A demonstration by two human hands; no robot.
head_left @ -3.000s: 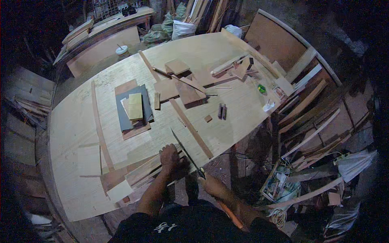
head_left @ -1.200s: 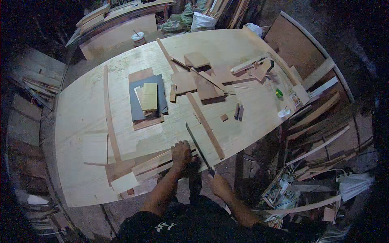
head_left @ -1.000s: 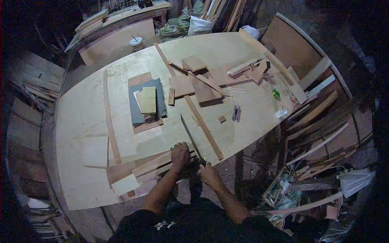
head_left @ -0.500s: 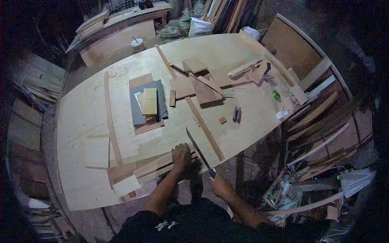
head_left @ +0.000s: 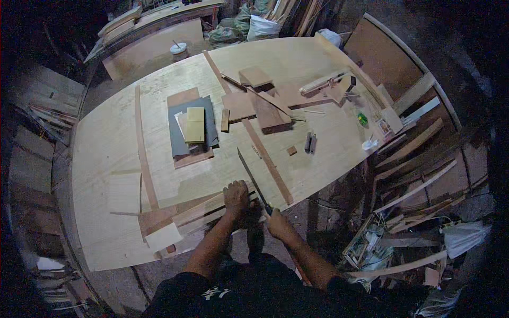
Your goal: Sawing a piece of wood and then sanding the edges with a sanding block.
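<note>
My right hand (head_left: 278, 223) grips the dark handle of a handsaw (head_left: 250, 174), its long narrow blade slanting away to the far left. The blade lies beside the right end of some light wood strips (head_left: 208, 209) at the table's near edge. Closed over those strips is my left hand (head_left: 236, 199), knuckles up, pressing them near that end. Its fingertips are partly hidden, as is the spot where blade and wood meet. A brown board (head_left: 157, 221) is under the left part of the strips, and a pale square piece (head_left: 163, 237) lies there too.
On the big plywood-topped table (head_left: 106, 153) lie grey sheets with a yellow block (head_left: 195, 125), stacked brown boards (head_left: 271, 114), two dark bars (head_left: 310, 143) and a long brown strip (head_left: 270, 167). Scrap wood (head_left: 408, 212) fills the right side; a white bucket (head_left: 178, 50) stands beyond the table.
My right hand has pushed the saw forward and a little left, away from my body. My left hand stays on the wood strips. The whole view has shifted slightly.
</note>
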